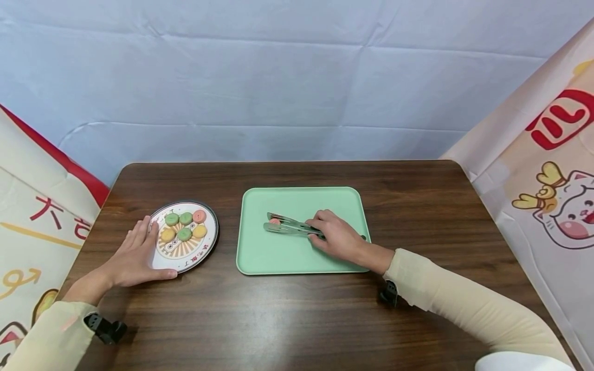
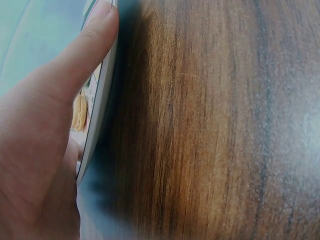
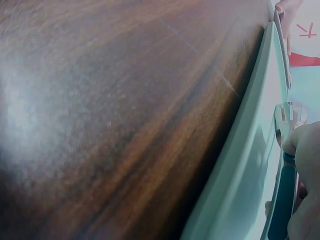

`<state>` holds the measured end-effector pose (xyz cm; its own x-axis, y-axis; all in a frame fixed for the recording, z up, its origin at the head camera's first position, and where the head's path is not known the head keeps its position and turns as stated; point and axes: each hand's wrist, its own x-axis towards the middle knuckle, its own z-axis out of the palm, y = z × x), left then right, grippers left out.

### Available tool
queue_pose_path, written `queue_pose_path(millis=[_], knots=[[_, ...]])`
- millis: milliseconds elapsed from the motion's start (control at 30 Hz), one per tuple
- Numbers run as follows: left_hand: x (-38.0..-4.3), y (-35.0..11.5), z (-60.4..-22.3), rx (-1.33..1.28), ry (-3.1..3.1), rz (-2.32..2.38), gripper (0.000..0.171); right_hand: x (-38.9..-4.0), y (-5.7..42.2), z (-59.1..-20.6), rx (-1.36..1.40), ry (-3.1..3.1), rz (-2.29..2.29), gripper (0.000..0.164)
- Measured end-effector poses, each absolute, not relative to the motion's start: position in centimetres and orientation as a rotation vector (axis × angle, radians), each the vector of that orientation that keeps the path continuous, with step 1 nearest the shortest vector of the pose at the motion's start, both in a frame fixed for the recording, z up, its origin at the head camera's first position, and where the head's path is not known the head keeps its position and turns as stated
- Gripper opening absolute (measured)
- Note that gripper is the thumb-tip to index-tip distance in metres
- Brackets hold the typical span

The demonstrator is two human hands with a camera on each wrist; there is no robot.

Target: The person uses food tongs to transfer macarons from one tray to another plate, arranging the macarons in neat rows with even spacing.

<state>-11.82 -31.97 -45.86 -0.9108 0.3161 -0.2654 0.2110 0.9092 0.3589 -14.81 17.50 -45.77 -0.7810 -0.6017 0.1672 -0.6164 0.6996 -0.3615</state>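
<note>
My left hand (image 1: 134, 257) rests against the left and near edge of a round, patterned plate (image 1: 211, 246), its fingers straight and its thumb on the rim. Green macarons (image 1: 184, 234), yellow macarons (image 1: 168, 235) and one pink macaron (image 1: 199, 216) lie on that plate. Over a light green tray (image 1: 274, 257), my right hand (image 1: 336, 234) holds metal tongs (image 1: 287, 229). Between the tong tips sits a pink macaron (image 1: 275, 221), partly covered by the metal. In the right wrist view the tongs' dark handle (image 3: 283, 200) shows beside the fingers.
Plate and tray stand apart on a dark wooden table (image 1: 278, 314), the plate at the left, the tray in the middle. A pale cloth (image 1: 278, 93) hangs behind the table. Printed cloths hang at the left and right sides.
</note>
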Motion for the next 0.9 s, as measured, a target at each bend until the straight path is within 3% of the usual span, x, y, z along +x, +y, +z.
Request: queue_pose_path(millis=[900], knots=[[-11.77,-32.02,-45.96,0.390,2.749,0.474,0.139,-14.86,17.30,-45.24,1.037,-2.874,0.610,0.030]])
